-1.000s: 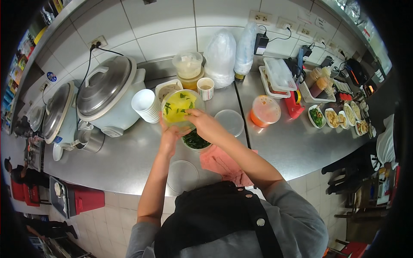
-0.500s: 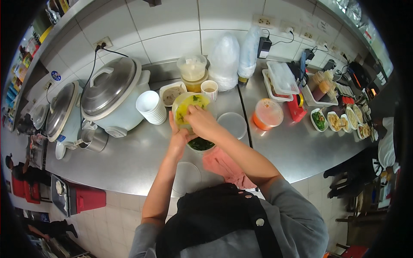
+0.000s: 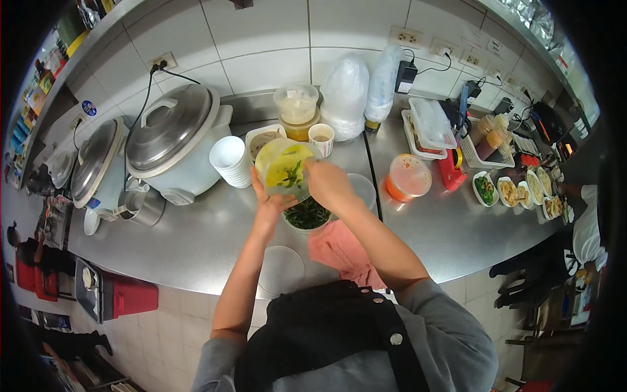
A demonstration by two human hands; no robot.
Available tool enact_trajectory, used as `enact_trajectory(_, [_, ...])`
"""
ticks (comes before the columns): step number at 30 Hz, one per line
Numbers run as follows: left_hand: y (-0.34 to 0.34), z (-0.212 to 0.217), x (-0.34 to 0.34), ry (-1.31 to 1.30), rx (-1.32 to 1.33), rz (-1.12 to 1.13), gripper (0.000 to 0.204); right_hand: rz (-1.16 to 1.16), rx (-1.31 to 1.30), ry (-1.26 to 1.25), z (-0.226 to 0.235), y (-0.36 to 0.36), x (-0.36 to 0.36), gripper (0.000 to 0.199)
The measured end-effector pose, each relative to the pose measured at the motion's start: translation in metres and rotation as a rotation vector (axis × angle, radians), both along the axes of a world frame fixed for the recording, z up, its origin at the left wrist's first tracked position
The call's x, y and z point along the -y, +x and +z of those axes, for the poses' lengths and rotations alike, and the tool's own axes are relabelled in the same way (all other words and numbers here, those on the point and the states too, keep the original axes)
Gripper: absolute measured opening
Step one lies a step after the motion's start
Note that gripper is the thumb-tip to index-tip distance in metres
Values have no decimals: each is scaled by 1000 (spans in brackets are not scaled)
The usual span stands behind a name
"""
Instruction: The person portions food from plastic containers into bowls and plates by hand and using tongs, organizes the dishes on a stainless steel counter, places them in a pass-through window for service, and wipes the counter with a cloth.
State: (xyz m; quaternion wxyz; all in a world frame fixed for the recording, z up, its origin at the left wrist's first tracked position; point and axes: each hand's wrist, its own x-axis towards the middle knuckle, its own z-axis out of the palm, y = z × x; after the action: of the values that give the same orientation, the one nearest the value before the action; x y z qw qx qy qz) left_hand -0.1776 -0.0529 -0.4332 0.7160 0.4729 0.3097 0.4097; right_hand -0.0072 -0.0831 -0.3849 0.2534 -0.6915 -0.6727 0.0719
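"Tub (image 3: 285,163), yellow inside: where was it?"

"Tilted in the left hand (image 3: 268,209), which gripped it, just beyond the chopped greens (image 3: 307,214)."

"And the right hand (image 3: 328,186)?"

"At its right rim, fingertips hidden; I couldn't tell what it held."

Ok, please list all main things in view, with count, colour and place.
Yellow tub: 1, yellow inside, centre
Greens tub: 1, dark green inside, just nearer the person
Cloth: 1, pink, right of greens tub
Round lids: 2, clear, on counter
Rice cookers: at least 2, pale, left
Bowls: one stack, white, left of yellow tub
Metal pot: 1, silver, beside cookers
Cup: 1, whitish, behind yellow tub
Stacked tubs: 2, whitish and yellow, near wall
Wrapped stacks: 2, whitish, near wall
Orange tub: 1, orange, right
Food dishes: at least 5, white, far right
Bin: 1, red and grey, floor left
Left hand: 1, bare, holding yellow tub
Right hand: 1, bare, at its rim
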Motion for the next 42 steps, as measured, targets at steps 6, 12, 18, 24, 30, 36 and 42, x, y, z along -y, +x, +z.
enact_trajectory(6, [6,6,4,106,-48,3,97,-39,-67,-22,-9,3,-10,26])
enact_trajectory(12, [1,1,-5,156,-22,43,96,45,16,-22,-22,2,-2,22])
enact_trajectory(18, [1,4,0,54,-36,-32,97,40,39,-95,-7,-7,0,35])
enact_trajectory(24, [8,11,4,29,-51,-53,97,8,-138,112,-8,15,-12,37])
enact_trajectory(30, [11,8,6,976,-584,342,87,58,-233,278,-12,3,15,47])
enact_trajectory(36, [6,-19,8,1213,-546,329,94,177,-247,396,-61,9,32,54])
enact_trajectory(42, [4,-27,11,1322,-505,376,95,259,-259,475,-63,9,34,54])
